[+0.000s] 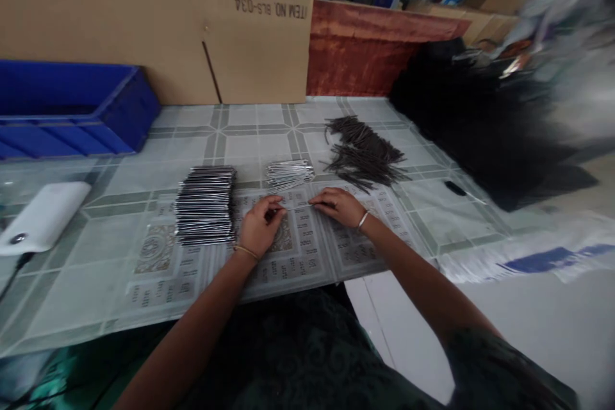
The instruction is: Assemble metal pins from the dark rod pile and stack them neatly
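Note:
My left hand [262,224] pinches one end of a thin, light rod [298,206] over the patterned mat [307,256]. The fingers of my right hand [339,205] are closed at the rod's other end, where something small and dark shows. Left of my hands lies a stack of shiny metal rods with dark parts [205,206]. Beyond my hands is a smaller pile of silvery rods [289,173]. A loose heap of thin dark sticks or tubes [365,152] rests behind my right hand.
A blue plastic bin [72,109] stands at the back left, with a white device [45,218] and its cable nearer. A large cardboard box [158,25] rises behind the table [250,118]. Black material [480,122] lies at the right, near a small black object [455,188].

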Action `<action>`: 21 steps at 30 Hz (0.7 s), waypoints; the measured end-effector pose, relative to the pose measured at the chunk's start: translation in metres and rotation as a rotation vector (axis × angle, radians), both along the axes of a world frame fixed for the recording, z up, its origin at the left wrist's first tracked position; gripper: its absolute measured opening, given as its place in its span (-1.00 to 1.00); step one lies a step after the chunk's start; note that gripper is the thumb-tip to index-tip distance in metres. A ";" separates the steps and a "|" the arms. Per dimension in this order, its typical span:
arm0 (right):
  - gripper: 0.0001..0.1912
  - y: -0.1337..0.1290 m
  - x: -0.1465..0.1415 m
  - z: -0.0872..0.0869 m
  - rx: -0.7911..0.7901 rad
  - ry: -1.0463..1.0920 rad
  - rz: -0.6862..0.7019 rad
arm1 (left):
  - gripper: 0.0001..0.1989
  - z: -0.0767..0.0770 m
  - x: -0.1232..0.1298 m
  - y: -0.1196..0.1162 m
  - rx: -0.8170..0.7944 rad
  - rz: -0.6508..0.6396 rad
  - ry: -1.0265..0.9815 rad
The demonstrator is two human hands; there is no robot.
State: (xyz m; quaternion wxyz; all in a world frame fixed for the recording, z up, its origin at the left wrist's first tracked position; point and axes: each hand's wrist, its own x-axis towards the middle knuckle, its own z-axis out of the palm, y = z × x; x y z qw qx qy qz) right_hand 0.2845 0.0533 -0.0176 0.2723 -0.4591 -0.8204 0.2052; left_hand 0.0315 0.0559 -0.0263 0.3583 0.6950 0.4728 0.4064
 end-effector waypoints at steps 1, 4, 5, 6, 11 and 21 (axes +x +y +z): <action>-0.80 0.000 -0.008 0.005 0.006 -0.016 -0.005 | -0.72 0.003 0.002 -0.002 -0.021 0.000 -0.031; -0.83 0.001 -0.039 0.016 0.008 0.007 -0.058 | -0.68 0.010 0.008 -0.006 -0.075 0.039 -0.127; -0.86 0.003 -0.051 0.019 0.007 0.023 -0.071 | -0.67 0.011 0.008 -0.008 -0.079 0.068 -0.145; -0.89 0.004 -0.063 0.021 0.008 0.040 -0.077 | -0.67 0.013 0.006 -0.009 -0.076 0.103 -0.152; -0.95 0.020 -0.119 0.032 -0.021 0.154 -0.073 | -0.62 0.027 -0.033 -0.010 -0.011 0.224 -0.134; -0.90 0.073 -0.268 0.049 0.061 0.047 -0.072 | -0.29 0.038 -0.159 0.063 -0.116 0.549 -0.193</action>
